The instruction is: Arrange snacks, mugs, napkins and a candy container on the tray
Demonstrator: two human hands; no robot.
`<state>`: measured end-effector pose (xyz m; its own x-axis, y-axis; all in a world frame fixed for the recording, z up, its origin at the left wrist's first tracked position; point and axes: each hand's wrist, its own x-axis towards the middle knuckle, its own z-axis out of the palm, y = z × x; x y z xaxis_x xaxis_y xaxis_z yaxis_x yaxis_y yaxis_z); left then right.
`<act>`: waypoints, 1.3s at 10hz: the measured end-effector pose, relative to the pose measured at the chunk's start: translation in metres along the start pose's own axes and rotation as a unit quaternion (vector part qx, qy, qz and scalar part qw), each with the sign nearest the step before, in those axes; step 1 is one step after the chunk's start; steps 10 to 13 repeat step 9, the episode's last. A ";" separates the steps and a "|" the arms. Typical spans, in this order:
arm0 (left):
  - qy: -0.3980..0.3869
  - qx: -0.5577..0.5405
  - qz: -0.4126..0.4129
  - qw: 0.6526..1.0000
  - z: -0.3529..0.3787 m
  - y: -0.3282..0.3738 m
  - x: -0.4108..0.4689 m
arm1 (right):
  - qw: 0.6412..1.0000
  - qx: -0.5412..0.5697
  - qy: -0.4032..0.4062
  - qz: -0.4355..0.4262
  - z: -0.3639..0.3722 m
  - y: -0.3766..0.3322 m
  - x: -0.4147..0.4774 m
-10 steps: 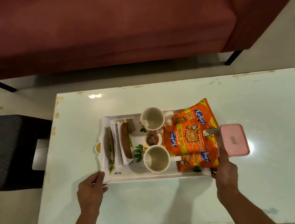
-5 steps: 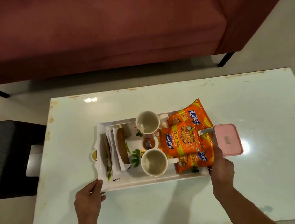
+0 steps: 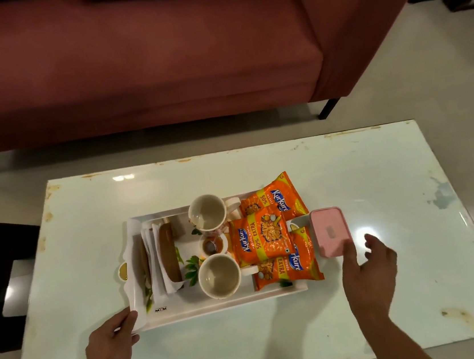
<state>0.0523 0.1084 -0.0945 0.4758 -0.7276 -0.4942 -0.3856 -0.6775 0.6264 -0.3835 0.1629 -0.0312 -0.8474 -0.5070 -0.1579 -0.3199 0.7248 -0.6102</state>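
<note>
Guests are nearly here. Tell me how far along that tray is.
Done: the far mug, near mug, orange snack packets and folded napkins sit on the tray. In hand: the left hand holds the tray's near-left corner; the right hand, fingers spread, reaches for the pink candy container. Left: that container sits at the tray's right edge and likely needs setting in.

Mugs [image 3: 214, 247], snack packets [image 3: 262, 240] on tray [image 3: 230, 304]; container [image 3: 330, 232] right of tray.
</note>
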 end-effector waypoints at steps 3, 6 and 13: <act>-0.004 0.018 -0.009 1.000 -0.002 -0.005 0.009 | 0.994 -0.067 -0.087 0.002 0.011 -0.006 0.037; -0.030 0.011 -0.020 0.999 -0.005 -0.001 0.009 | 0.994 -0.048 -0.094 0.024 0.013 0.010 0.040; 0.115 0.175 0.251 0.945 -0.036 0.119 -0.063 | 0.992 -0.046 -0.037 -0.115 -0.040 -0.055 -0.023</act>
